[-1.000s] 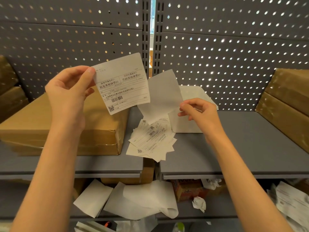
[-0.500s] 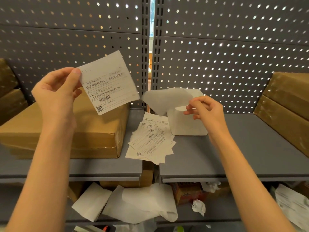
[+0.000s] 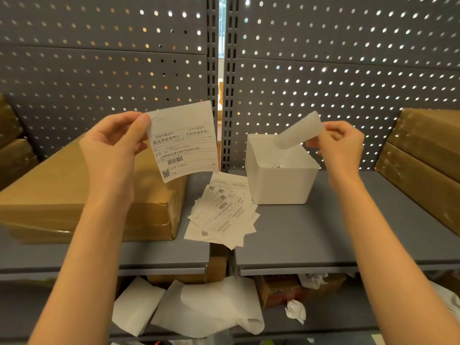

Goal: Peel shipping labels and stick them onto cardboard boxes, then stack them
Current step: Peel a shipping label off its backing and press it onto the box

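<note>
Label: a peeled shipping label (image 3: 183,141) hangs in the air above the near corner of the big box, printed face toward the person, barcode and square code at its lower left.
Left hand: the left hand (image 3: 113,148) pinches the label's upper left corner, thumb pressed on the front and fingers curled behind it.
Backing: a blank, translucent backing sheet (image 3: 297,133) curls over the open top of the bin, its lower end dipping inside the rim.
Right hand: the right hand (image 3: 341,145) pinches the sheet's upper end between thumb and fingertips, the other fingers curled in close together.
Bin: a white square bin (image 3: 281,185) stands on the right shelf (image 3: 311,235), just beside the gap between the two shelves.
Label pile: a fanned pile of labels (image 3: 222,212) lies in front of the bin, spanning the gap and overhanging the shelf edge.
Box: a large cardboard box (image 3: 62,192), wrapped in clear tape, sits flat on the left shelf (image 3: 154,255), beneath the held label.
Far right: two stacked boxes (image 3: 423,155) lean at the edge of the right shelf.
Far left: more boxes (image 3: 12,145) are partly in view.
Back wall: grey pegboard (image 3: 323,70) with light showing through its holes.
Below: loose backing sheets (image 3: 199,307) and crumpled paper (image 3: 296,311) lie on the lower level.
</note>
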A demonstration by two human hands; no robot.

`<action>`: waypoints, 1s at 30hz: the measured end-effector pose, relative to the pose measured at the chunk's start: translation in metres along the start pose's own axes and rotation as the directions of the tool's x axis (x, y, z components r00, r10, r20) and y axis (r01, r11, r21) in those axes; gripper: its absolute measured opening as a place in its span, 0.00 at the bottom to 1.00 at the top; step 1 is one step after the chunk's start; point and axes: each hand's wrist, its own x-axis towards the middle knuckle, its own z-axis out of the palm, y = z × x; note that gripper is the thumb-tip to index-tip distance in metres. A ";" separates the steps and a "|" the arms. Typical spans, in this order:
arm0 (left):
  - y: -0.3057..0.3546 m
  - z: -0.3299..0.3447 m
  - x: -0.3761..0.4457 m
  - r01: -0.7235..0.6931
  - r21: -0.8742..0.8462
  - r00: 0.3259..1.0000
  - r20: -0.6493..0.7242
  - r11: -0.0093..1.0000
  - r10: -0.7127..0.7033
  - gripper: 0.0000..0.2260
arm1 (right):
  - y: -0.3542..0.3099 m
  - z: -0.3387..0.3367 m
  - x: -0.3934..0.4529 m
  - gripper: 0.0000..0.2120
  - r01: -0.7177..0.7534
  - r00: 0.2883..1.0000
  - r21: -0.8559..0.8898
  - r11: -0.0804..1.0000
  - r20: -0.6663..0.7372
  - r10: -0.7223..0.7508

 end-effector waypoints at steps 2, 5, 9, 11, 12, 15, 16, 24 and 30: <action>-0.001 0.004 -0.002 0.003 0.014 1.000 0.025 1.000 -0.003 0.00 | 0.005 0.002 0.002 0.04 0.026 1.000 -0.113 0.993 -0.010 -0.027; -0.002 0.010 -0.005 0.007 0.018 0.999 0.052 1.000 -0.008 0.00 | 0.014 0.005 0.001 0.07 0.041 0.998 -0.258 0.965 0.066 -0.024; -0.002 0.018 -0.010 0.017 0.028 0.997 0.072 0.999 -0.019 0.01 | 0.019 0.007 -0.006 0.09 0.037 0.990 -0.264 0.964 0.138 -0.001; -0.002 0.020 -0.011 0.023 0.030 0.997 0.073 0.999 -0.025 0.00 | 0.017 0.006 -0.009 0.08 0.043 0.989 -0.243 0.969 0.148 -0.007; -0.002 0.021 -0.012 0.024 0.030 0.997 0.073 0.999 -0.026 0.01 | 0.015 0.006 -0.011 0.08 0.049 0.988 -0.224 0.973 0.154 -0.015; 0.000 0.023 -0.013 0.030 0.050 0.997 0.069 0.998 -0.033 0.01 | 0.002 0.007 -0.019 0.05 0.082 0.982 -0.133 0.988 0.182 -0.057; 0.001 0.024 -0.013 0.033 0.054 0.997 0.065 0.998 -0.037 0.01 | -0.004 0.008 -0.022 0.04 0.089 0.977 -0.089 0.992 0.203 -0.070; 0.017 0.023 -0.014 0.042 0.093 0.998 0.048 0.995 -0.046 0.04 | -0.050 0.032 -0.058 0.03 0.015 0.838 0.162 0.987 0.536 -0.101; 0.028 0.005 -0.017 0.045 0.152 0.997 0.059 0.987 -0.055 0.03 | -0.050 0.056 -0.069 0.02 0.030 0.800 0.206 0.978 0.582 -0.147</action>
